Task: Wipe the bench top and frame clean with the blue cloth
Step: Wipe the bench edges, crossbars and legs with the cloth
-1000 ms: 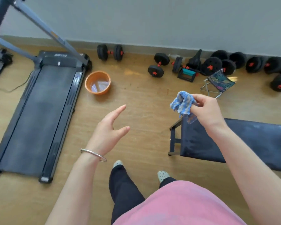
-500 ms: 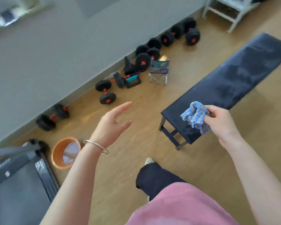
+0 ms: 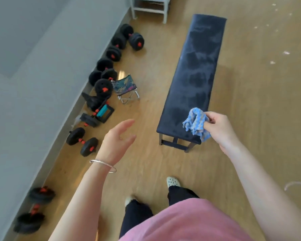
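A long dark navy bench with a dusty, streaked top runs away from me across the wooden floor; its dark frame legs show at the near end. My right hand pinches a bunched blue cloth in the air just above the bench's near right corner. My left hand hangs open over bare floor to the left of the bench, fingers spread, holding nothing.
Several black dumbbells with red collars line the grey wall on the left. A small folding stool stands between them and the bench. A white frame stands beyond the bench's far end. My feet are just short of the bench.
My view has swung right: the treadmill and orange basin have left the frame and the bench now lies lengthwise ahead. Both hands keep their poses, the cloth still pinched.
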